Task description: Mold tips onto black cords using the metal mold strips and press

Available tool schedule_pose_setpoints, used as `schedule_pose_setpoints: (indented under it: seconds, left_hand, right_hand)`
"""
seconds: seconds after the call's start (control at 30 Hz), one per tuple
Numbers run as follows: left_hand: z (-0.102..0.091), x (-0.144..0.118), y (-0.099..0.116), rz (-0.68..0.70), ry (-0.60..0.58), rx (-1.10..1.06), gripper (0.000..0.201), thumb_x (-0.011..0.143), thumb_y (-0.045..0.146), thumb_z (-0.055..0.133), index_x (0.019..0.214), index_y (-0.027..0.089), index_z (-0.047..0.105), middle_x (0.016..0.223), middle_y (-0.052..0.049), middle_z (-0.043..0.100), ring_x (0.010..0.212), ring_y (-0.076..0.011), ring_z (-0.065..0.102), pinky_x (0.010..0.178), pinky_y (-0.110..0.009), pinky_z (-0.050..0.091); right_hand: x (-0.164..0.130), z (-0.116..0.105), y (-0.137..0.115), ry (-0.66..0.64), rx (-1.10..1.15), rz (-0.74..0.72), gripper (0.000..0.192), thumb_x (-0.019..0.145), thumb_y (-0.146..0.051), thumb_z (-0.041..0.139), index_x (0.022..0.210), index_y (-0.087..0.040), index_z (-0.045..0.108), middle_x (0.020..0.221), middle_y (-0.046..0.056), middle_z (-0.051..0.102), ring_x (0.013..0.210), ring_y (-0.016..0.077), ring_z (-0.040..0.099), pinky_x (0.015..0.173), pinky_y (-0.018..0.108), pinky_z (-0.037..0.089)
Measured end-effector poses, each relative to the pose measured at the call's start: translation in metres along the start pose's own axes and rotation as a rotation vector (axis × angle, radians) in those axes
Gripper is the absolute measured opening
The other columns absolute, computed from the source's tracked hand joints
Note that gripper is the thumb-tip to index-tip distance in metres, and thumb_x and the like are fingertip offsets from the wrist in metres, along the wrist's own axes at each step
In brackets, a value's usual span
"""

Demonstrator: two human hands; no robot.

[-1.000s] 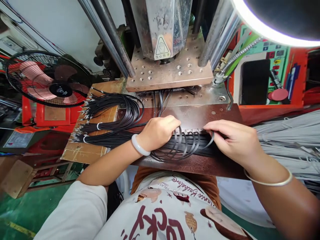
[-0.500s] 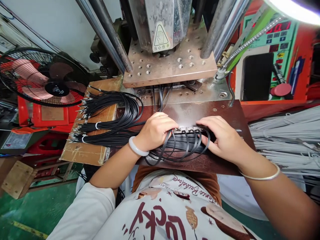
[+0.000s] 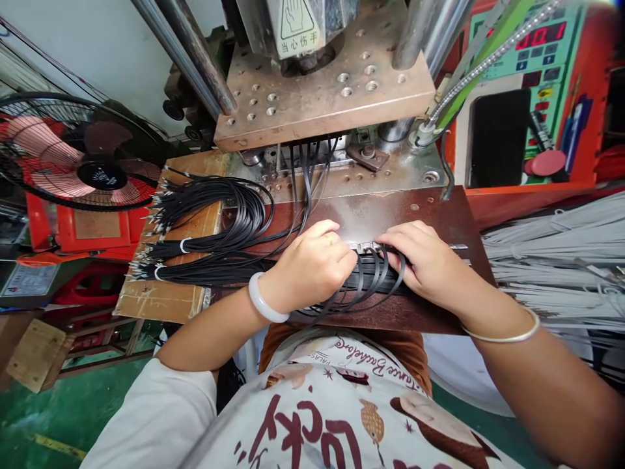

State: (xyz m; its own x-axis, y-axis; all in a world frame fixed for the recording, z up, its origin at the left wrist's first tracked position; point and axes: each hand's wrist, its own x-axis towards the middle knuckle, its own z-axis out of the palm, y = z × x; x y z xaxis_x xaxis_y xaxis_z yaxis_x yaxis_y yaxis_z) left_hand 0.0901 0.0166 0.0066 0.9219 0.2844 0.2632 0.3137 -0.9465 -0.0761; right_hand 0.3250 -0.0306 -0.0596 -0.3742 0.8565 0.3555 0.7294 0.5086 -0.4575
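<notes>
Head view, nearest first: a printed white shirt (image 3: 336, 417) fills the bottom edge, and both forearms reach forward from it onto the dark brown metal table (image 3: 430, 215). The looped black flat cables (image 3: 375, 280) lie on that table between the two hands, their long run going left to right while the loops bulge toward the person. The left hand (image 3: 312, 267), with a pale bangle at the wrist, is curled knuckles-up over the left end of the loops, its grip closed on the strands. The right hand (image 3: 427, 260), with a thin silver bangle, lies palm down, its fingertips pressing the cables at a small metal fixture (image 3: 364, 247); its grip is flat rather than pinching. To the left, tied bundles of black cables (image 3: 209, 228) rest on a plywood board (image 3: 166, 293). To the right lie grey cable bundles (image 3: 556, 260). Beyond the hands stands the drilled steel press plate (image 3: 322, 98), with a red fan (image 3: 73, 163) far left and a green control panel (image 3: 532, 58) far right.
</notes>
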Motion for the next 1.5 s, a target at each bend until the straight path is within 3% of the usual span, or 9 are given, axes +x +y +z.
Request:
schedule_pose_setpoints:
  seconds: [0.13, 0.27, 0.37, 0.6, 1.0, 1.17, 1.33, 1.43, 1.5]
  left_hand:
    - [0.002, 0.000, -0.003, -0.021, -0.001, -0.042, 0.025, 0.097, 0.013, 0.042, 0.093, 0.013, 0.067, 0.083, -0.007, 0.071, 0.083, -0.0161, 0.064, 0.101, -0.040, 0.046]
    - [0.009, -0.004, -0.015, -0.247, 0.160, -0.076, 0.021, 0.096, 0.022, 0.051, 0.100, 0.012, 0.070, 0.100, -0.012, 0.070, 0.092, -0.0187, 0.064, 0.086, -0.035, 0.051]
    - [0.025, -0.007, -0.026, -0.353, 0.279, -0.328, 0.018, 0.094, 0.022, 0.057, 0.097, 0.013, 0.072, 0.095, -0.009, 0.071, 0.085, -0.0136, 0.066, 0.078, -0.026, 0.053]
    - [0.046, -0.009, -0.032, -0.379, 0.294, -0.618, 0.013, 0.089, 0.013, 0.061, 0.087, 0.014, 0.073, 0.085, -0.005, 0.074, 0.078, -0.0117, 0.069, 0.075, -0.022, 0.054]
    - [0.035, -0.002, 0.005, -0.276, 0.145, -0.108, 0.026, 0.094, 0.016, 0.042, 0.091, 0.011, 0.067, 0.075, -0.007, 0.070, 0.071, -0.0191, 0.066, 0.065, -0.030, 0.051]
    - [0.027, -0.006, 0.011, -0.296, 0.101, -0.220, 0.025, 0.095, 0.016, 0.042, 0.100, 0.012, 0.066, 0.088, -0.008, 0.073, 0.082, -0.0198, 0.068, 0.075, -0.033, 0.056]
    - [-0.001, -0.031, -0.053, -0.461, 0.089, -0.355, 0.042, 0.097, 0.021, 0.044, 0.136, 0.010, 0.049, 0.139, -0.014, 0.057, 0.129, -0.0175, 0.054, 0.113, -0.031, 0.043]
    - [0.004, -0.023, -0.128, -0.651, -0.122, -0.179, 0.050, 0.092, 0.010, 0.042, 0.141, 0.001, 0.041, 0.150, -0.021, 0.042, 0.142, -0.0251, 0.039, 0.119, -0.038, 0.033]
    - [0.017, -0.003, -0.175, -0.734, -0.197, -0.059, 0.050, 0.089, 0.005, 0.040, 0.139, 0.002, 0.043, 0.145, -0.022, 0.047, 0.140, -0.0274, 0.042, 0.117, -0.040, 0.034]
  right_hand:
    - [-0.001, 0.000, 0.001, 0.023, -0.060, -0.011, 0.019, 0.093, -0.018, 0.043, 0.100, -0.018, 0.061, 0.093, 0.010, 0.063, 0.089, 0.0256, 0.053, 0.078, 0.041, 0.043]
    - [-0.004, -0.003, 0.006, 0.030, -0.128, 0.011, 0.021, 0.092, -0.016, 0.043, 0.099, -0.018, 0.063, 0.094, 0.010, 0.063, 0.093, 0.0271, 0.054, 0.078, 0.042, 0.042]
    - [-0.006, -0.005, 0.011, 0.033, -0.151, 0.031, 0.021, 0.091, -0.018, 0.044, 0.099, -0.019, 0.063, 0.095, 0.010, 0.063, 0.092, 0.0275, 0.054, 0.078, 0.043, 0.042]
    - [-0.006, -0.005, 0.016, 0.029, -0.114, 0.026, 0.020, 0.092, -0.022, 0.045, 0.102, -0.020, 0.062, 0.095, 0.010, 0.063, 0.091, 0.0282, 0.055, 0.080, 0.045, 0.043]
    - [-0.004, -0.004, 0.013, 0.017, -0.104, 0.037, 0.019, 0.092, -0.022, 0.045, 0.102, -0.019, 0.062, 0.096, 0.010, 0.063, 0.093, 0.0287, 0.055, 0.079, 0.045, 0.044]
    - [-0.009, -0.010, 0.009, 0.039, -0.104, 0.036, 0.021, 0.092, -0.021, 0.044, 0.104, -0.018, 0.062, 0.098, 0.011, 0.064, 0.094, 0.0292, 0.057, 0.083, 0.048, 0.046]
    - [0.011, -0.040, 0.027, 0.067, -0.158, 0.017, 0.022, 0.095, -0.030, 0.045, 0.109, -0.021, 0.060, 0.103, 0.011, 0.066, 0.095, 0.0288, 0.062, 0.085, 0.046, 0.050]
    - [0.078, -0.032, 0.044, 0.052, -0.172, -0.025, 0.023, 0.095, -0.031, 0.044, 0.096, -0.018, 0.063, 0.094, 0.012, 0.068, 0.089, 0.0275, 0.064, 0.084, 0.043, 0.053]
    - [0.142, -0.012, 0.051, 0.061, -0.190, -0.020, 0.026, 0.094, -0.028, 0.042, 0.094, -0.016, 0.065, 0.095, 0.015, 0.069, 0.093, 0.0302, 0.064, 0.088, 0.046, 0.051]
